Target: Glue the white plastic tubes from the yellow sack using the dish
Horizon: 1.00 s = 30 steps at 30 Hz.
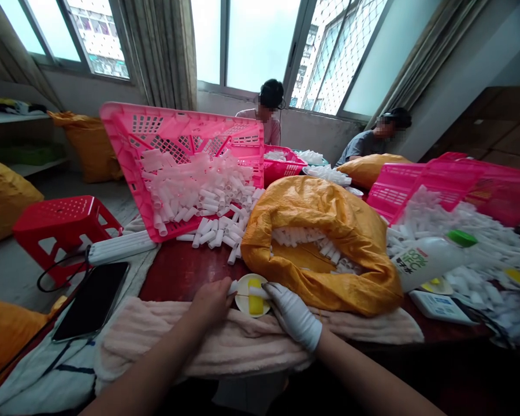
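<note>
White tube (pixel 252 293) pinched between bare left hand (pixel 210 301) and gloved right hand (pixel 292 315), over a yellow-striped disc (pixel 242 304)

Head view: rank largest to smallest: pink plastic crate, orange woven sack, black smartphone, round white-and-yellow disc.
Pink plastic crate and orange woven sack: too alike to rank. Then black smartphone. Smallest: round white-and-yellow disc.
</note>
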Available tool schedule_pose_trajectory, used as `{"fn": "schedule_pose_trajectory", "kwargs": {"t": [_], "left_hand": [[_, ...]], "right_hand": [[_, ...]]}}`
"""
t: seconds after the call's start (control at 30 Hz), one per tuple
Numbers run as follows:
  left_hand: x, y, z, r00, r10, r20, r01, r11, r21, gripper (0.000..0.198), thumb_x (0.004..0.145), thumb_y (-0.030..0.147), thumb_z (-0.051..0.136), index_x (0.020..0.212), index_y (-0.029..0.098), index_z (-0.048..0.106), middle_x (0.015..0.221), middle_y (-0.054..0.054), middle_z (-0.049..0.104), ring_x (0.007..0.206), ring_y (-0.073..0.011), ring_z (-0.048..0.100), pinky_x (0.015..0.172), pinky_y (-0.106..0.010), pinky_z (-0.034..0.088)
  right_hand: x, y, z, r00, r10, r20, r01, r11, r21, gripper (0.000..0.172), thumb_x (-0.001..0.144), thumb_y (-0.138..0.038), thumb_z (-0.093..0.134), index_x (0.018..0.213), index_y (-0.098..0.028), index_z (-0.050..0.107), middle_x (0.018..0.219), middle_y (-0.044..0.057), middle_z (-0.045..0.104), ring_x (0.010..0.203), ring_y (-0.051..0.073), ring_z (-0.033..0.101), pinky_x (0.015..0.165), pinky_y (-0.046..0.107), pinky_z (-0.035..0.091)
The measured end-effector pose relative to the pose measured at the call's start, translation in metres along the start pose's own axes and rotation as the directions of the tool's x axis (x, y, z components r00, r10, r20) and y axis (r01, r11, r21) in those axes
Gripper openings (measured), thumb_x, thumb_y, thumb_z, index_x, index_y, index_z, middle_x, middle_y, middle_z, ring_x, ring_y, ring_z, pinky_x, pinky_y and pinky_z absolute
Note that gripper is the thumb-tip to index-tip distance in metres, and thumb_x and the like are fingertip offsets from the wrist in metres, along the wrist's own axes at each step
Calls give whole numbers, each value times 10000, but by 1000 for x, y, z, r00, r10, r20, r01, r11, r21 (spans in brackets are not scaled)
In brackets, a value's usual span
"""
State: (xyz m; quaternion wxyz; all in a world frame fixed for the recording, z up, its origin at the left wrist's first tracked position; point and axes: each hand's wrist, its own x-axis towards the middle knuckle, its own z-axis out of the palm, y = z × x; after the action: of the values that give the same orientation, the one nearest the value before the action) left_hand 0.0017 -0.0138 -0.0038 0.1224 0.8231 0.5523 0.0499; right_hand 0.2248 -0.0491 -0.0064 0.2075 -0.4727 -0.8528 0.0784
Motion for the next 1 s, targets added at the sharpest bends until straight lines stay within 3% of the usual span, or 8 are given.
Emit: {"fn": "schedule_pose_trajectory", "kwargs": {"t": [0.2, 0.33, 0.4, 0.53, 0.63, 0.7, 0.9, 1.0], "left_hand": [[-1, 2, -1, 1000, -8, 3, 8, 1000, 2, 201, 848, 357, 367, 857, 189, 476, 866, -50, 620, 833, -182, 582, 673, -258, 371], [-2, 3, -2, 1000, -2, 22, 2, 1000, -1, 217, 843, 369, 374, 875, 183, 481, 850, -61, 619, 817, -192, 579, 671, -272, 371], [-2, 3, -5, 1000, -6, 16, 6, 1000, 4, 213, 834, 362, 392, 865, 181, 501, 869, -64, 611, 845, -195, 565, 705, -282, 369], [-5, 4, -14, 991, 48, -125, -47, 999, 17, 195, 806, 327, 454, 930, 205, 540, 973, -59, 574, 963, -211, 504, 843, -338, 327], [-10, 7, -22, 978, 152, -145, -165, 983, -81, 247, 798, 316, 467, 1021, 224, 526, 938, -45, 583, 924, -195, 511, 836, -324, 336], [-14, 11, -27, 971, 216, -101, -232, 952, -200, 223, 803, 319, 455, 986, 221, 534, 888, -28, 592, 862, -173, 528, 769, -277, 365], [-28, 27, -35, 953, 299, 46, -238, 834, -497, 189, 800, 364, 448, 892, 220, 529, 799, 20, 584, 727, -132, 530, 627, -208, 364], [-32, 34, -34, 939, 339, 52, -260, 803, -537, 208, 793, 373, 459, 902, 213, 536, 823, 15, 594, 734, -133, 525, 647, -211, 363]], "right_hand": [[-9, -6, -4, 987, -141, 70, 149, 981, -121, 244, 857, -166, 441, 1059, -213, 568, 1036, 93, 598, 856, 190, 550, 746, 334, 460], [-7, -14, -11, 946, -295, 136, 304, 951, -52, 191, 865, -215, 450, 986, -233, 597, 946, 55, 624, 824, 187, 546, 731, 334, 450], [-3, -17, -11, 943, -323, 76, 320, 946, 49, 197, 868, -208, 439, 997, -231, 585, 984, 54, 609, 853, 190, 541, 754, 346, 450], [7, -21, -6, 954, 2, -300, 156, 850, 503, 243, 861, -167, 434, 1081, -242, 502, 1086, 63, 529, 1000, 180, 511, 850, 345, 445], [14, -26, -6, 910, 242, -337, 115, 633, 765, 262, 850, -176, 462, 1091, -277, 477, 1089, 43, 519, 929, 158, 551, 724, 279, 504], [15, -30, -13, 908, 252, -334, 128, 593, 795, 271, 841, -164, 476, 1081, -288, 492, 1086, 34, 521, 917, 152, 555, 711, 263, 507], [5, -42, -46, 952, 23, -306, 193, 730, 655, 273, 822, -105, 483, 1020, -276, 562, 1045, 37, 534, 1016, 167, 511, 892, 325, 437], [0, -42, -50, 949, 137, -285, 134, 640, 756, 213, 821, -152, 505, 979, -273, 581, 1020, 28, 548, 983, 163, 530, 855, 306, 463]]}}
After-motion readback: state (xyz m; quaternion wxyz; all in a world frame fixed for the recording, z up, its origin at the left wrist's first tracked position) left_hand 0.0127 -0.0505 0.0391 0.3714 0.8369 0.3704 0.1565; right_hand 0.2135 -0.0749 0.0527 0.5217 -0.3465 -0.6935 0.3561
